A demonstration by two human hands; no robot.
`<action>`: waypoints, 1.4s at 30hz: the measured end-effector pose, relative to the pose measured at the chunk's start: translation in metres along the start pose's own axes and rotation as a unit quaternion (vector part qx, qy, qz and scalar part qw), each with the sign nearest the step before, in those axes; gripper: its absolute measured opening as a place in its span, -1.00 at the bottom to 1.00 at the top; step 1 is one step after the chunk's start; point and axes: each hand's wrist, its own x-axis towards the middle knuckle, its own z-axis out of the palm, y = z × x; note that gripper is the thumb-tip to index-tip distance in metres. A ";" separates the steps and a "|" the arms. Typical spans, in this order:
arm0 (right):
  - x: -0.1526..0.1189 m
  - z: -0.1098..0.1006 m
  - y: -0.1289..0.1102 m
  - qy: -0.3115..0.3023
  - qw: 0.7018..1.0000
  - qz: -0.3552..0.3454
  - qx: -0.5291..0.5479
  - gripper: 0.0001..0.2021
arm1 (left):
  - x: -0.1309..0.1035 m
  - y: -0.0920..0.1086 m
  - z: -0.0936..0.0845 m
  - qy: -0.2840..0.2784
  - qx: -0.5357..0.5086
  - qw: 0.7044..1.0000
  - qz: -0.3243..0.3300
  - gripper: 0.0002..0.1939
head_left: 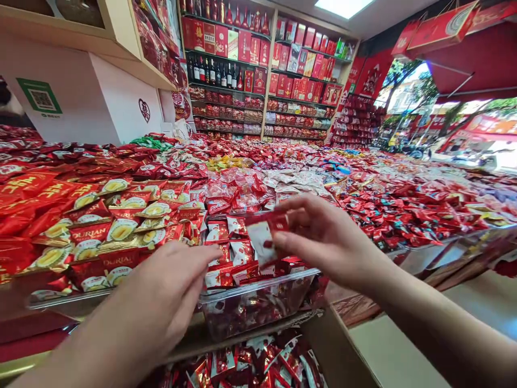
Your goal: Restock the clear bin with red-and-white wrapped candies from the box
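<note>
"DURIAN" printed on red-and-gold packets [125, 229], left of left fingers [205, 255]. QR code on green sign [39, 98], farther left, beyond same fingers. Heart emblem [144, 110] past these fingers, red box [194, 33] farther beyond: apparently 囍 and 福, small in view.

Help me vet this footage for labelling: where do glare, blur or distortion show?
Head view: ceiling light blown white, street scene at right partly washed out; head view: left hand softly blurred, perhaps from motion, packet in the right hand also soft; head view: shelving uprights converge downward, possibly wide-angle distortion.
</note>
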 end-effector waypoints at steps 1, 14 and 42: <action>0.015 0.000 0.004 -0.008 1.000 0.010 0.001 -0.74 | 0.012 0.005 -0.002 -0.037 0.040 0.999 0.003 -0.71; 0.074 0.044 0.038 -0.061 0.978 0.110 -0.168 -0.65 | 0.019 0.013 0.012 -0.120 0.010 0.992 -0.044 -0.88; 0.084 0.068 0.021 -0.172 0.905 0.104 -0.375 -0.86 | -0.059 -0.001 0.008 -0.062 -0.113 0.991 -0.029 -0.84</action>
